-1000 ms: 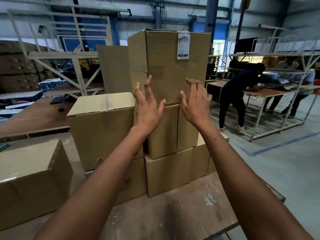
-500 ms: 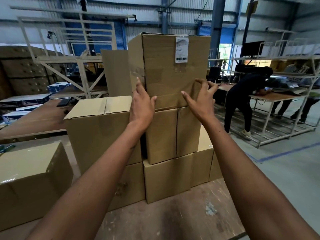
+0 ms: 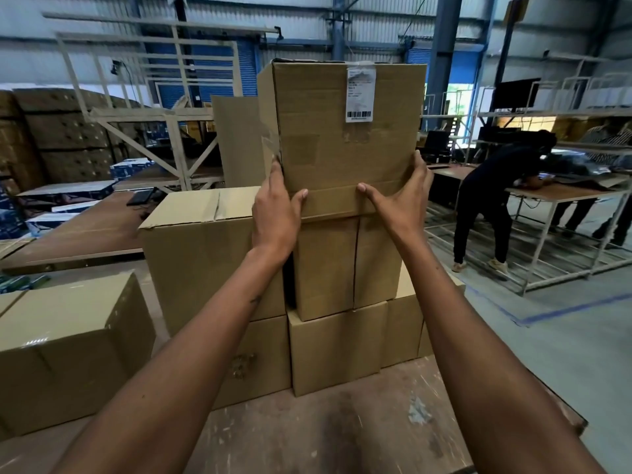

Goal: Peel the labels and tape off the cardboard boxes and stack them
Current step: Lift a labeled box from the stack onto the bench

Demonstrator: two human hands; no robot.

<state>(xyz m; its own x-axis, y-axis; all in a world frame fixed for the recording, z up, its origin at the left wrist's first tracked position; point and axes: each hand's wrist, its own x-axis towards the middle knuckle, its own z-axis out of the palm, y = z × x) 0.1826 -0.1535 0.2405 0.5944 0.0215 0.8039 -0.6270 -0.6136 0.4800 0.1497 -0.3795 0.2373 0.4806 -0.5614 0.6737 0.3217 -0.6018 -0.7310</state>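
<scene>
- Top box (image 3: 345,138) sits highest on the stack of boxes (image 3: 328,268), upright on the table (image 3: 307,436).
- Your left hand (image 3: 275,213) clasps its left corner, thumb on the front face.
- Your right hand (image 3: 402,200) grips its right edge, thumb pressed to the front.
- White barcode label (image 3: 359,95) stuck near the box's top edge.

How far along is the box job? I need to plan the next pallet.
Done, it seems: several plain boxes are stacked with no labels showing. In hand: the left hand and right hand hold the top box by its lower corners. Left: its white barcode label and the tape on its left edge are still on.
</scene>
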